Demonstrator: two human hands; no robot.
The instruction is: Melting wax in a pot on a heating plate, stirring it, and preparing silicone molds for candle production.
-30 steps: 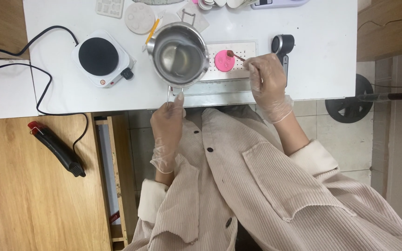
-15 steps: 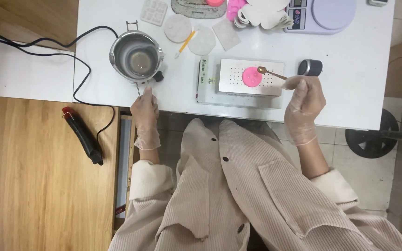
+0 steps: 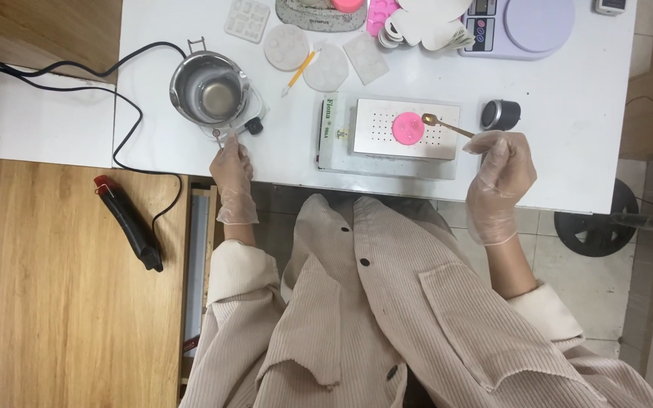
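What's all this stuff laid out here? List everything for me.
steel melting pot: one, silver, on the small hotplate at the white table's left
pink round mould: one, pink, on the perforated metal plate at centre
long-handled brass spoon: one, gold, bowl beside the mould
black cylinder: one, right of the plate
white silicone moulds: several, table's far edge
yellow pencil: one, among the moulds
lilac kitchen scale: one, far right
black heat gun: one, red-tipped, on the wooden bench
left hand: gloved, on the pot's handle
right hand: gloved, holding the spoon
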